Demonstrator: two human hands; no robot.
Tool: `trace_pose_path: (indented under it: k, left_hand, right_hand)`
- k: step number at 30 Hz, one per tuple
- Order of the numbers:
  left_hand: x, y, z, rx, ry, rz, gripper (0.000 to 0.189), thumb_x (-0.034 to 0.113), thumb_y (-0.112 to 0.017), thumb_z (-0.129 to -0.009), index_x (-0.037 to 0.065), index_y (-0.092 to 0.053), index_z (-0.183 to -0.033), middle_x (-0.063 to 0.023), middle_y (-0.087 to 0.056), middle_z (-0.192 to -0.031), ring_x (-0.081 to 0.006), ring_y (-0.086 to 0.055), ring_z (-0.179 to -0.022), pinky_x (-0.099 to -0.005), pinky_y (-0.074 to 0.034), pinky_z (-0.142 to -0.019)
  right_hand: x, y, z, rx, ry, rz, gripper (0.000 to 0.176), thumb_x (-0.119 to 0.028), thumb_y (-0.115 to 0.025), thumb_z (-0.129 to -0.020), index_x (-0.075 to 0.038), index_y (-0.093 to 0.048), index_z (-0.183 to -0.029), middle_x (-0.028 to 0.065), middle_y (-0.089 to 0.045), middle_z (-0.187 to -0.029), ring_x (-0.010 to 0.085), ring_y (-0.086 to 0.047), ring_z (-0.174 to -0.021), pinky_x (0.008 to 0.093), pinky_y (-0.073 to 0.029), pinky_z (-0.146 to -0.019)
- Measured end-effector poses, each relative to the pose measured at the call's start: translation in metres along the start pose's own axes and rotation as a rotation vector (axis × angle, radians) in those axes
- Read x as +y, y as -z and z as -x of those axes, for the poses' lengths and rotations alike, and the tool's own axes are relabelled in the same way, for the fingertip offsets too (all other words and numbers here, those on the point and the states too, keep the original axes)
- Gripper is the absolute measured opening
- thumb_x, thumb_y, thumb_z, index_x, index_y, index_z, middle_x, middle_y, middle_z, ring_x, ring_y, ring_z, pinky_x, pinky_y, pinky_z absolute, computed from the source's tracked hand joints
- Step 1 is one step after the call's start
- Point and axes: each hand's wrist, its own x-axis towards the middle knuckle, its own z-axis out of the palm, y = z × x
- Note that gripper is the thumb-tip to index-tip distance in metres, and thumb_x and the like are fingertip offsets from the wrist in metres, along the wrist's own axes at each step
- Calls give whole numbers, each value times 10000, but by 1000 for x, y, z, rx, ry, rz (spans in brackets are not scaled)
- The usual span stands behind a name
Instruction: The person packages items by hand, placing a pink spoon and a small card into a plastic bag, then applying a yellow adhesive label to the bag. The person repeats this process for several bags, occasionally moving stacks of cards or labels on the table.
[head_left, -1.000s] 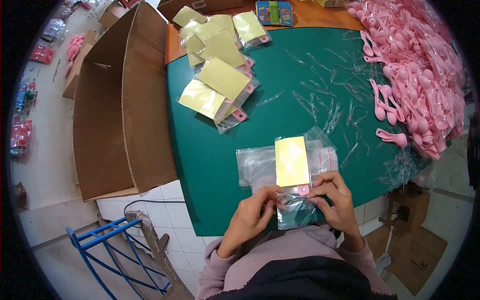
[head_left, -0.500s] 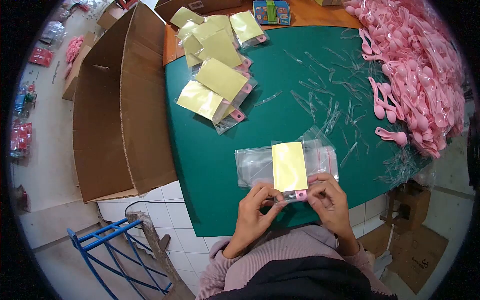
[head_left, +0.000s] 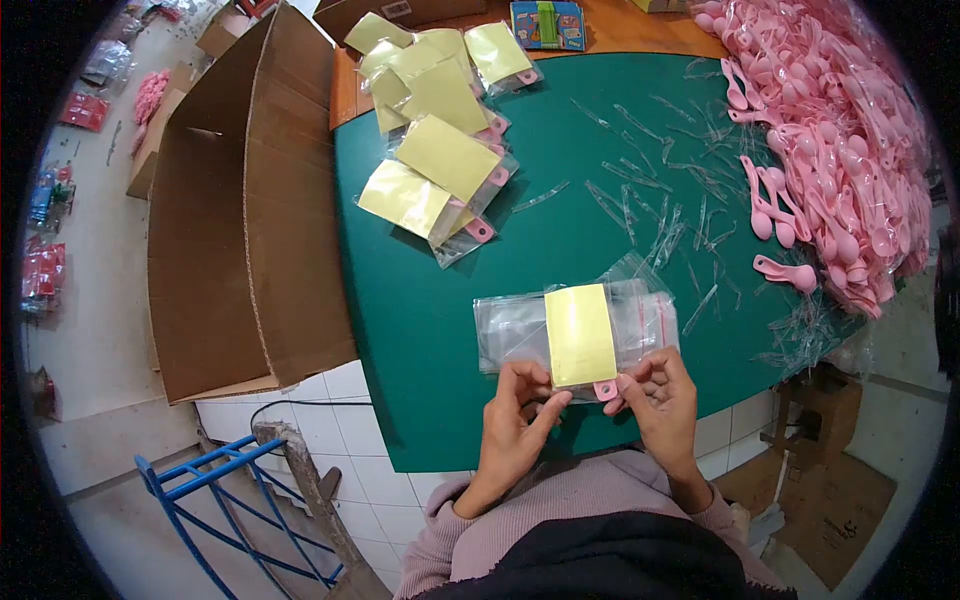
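A clear bag with a yellow card (head_left: 582, 335) and a pink spoon end (head_left: 606, 390) lies over flat clear bags (head_left: 510, 330) near the front of the green table. My left hand (head_left: 525, 415) is at the packet's lower left corner, thumb and finger pinched on its clear edge. At the lower right, beside the pink end, my right hand (head_left: 655, 400) has its fingers curled round the packet's edge. Most of the spoon is hidden by the card. Packets with yellow cards (head_left: 450, 158) lie in a loose heap at the back left.
Many pink spoons (head_left: 840, 150) fill the right side. Clear plastic strips (head_left: 625, 200) are scattered over the green table (head_left: 420, 340). A cardboard box (head_left: 290, 200) stands at the left, above a blue metal frame (head_left: 215, 470). A blue pack (head_left: 548, 25) lies at the back.
The bag's lower edge no longer sticks out below the card as before, and the pink end shows more clearly. My left thumb and fingers have shifted slightly.
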Motion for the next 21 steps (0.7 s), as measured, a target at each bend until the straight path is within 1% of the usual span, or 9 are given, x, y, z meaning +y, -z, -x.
trace_pose_path:
  k: [6, 9, 12, 13, 14, 16, 17, 19, 21]
  left_hand:
    - [16, 1, -2, -140, -2, -24, 281, -11, -562, -833, 1, -486, -1104, -57, -520, -1044, -77, -504, -800, -187, -450, -592]
    - [40, 6, -12, -198, -119, -146, 350, -15, -555, -830, -10, -485, -1172, -69, -498, -1112, -83, -490, -826, -181, -449, -589]
    - [66, 20, -35, -31, -402, -323, 403, -14, -601, -775, 28, -519, -1167, -94, -557, -1112, -140, -556, -877, -222, -483, -595]
    - [67, 26, -50, 47, -498, -290, 409, -19, -612, -760, 27, -528, -1158, -100, -568, -1092, -150, -563, -859, -225, -484, -593]
    - [74, 36, -63, 94, -528, -443, 452, 70, -642, -769, 44, -501, -1197, -171, -508, -1181, -233, -535, -964, -310, -492, -711]
    - [74, 52, -91, 337, -704, -1093, 592, 239, -667, -773, 155, -417, -1303, -264, -283, -1357, -400, -355, -1194, -489, -407, -884]
    - [73, 53, -100, 346, -716, -1092, 592, 239, -667, -773, 155, -417, -1303, -264, -283, -1357, -400, -355, -1194, -489, -407, -884]
    - [68, 54, -117, 279, -429, -1333, 708, 375, -666, -755, 291, -313, -1363, -290, -2, -1424, -542, -63, -1269, -652, -251, -932]
    - [54, 61, -143, 278, -485, -1298, 728, 389, -672, -745, 324, -295, -1365, -286, 35, -1425, -566, -21, -1258, -687, -237, -905]
  right_hand:
    - [-8, 2, -4, -75, 11, 75, 247, 36, -504, -849, 67, -513, -1094, 111, -607, -841, 126, -613, -684, 216, -498, -596]
    - [-16, 4, -8, -112, 33, 32, 329, 14, -525, -846, 67, -493, -1169, 97, -593, -846, 114, -590, -685, 202, -476, -609]
    - [-43, 3, -26, -112, 205, 64, 282, 18, -532, -835, 42, -538, -1116, 111, -597, -871, 134, -610, -721, 237, -496, -654]
    - [-53, 5, -36, -164, 328, 203, 286, 13, -541, -825, 32, -543, -1111, 114, -596, -874, 148, -613, -733, 246, -497, -663]
    - [-62, 6, -48, -215, 451, 344, 291, 8, -551, -815, 21, -548, -1106, 116, -595, -876, 163, -616, -745, 255, -497, -673]
    - [-73, 6, -69, -262, 528, 478, 296, -16, -571, -796, -2, -549, -1091, 140, -572, -973, 202, -618, -798, 278, -492, -714]
    - [-77, 2, -80, -332, 567, 586, 295, -41, -582, -794, -7, -545, -1085, 154, -547, -1026, 239, -604, -850, 301, -483, -751]
    - [-80, -7, -104, -461, 664, 773, 303, -111, -602, -791, -19, -536, -1071, 197, -471, -1152, 347, -529, -997, 377, -436, -864]
    - [-71, -23, -130, -498, 772, 811, 291, -112, -598, -791, -23, -539, -1062, 205, -472, -1151, 363, -506, -1026, 389, -425, -882]
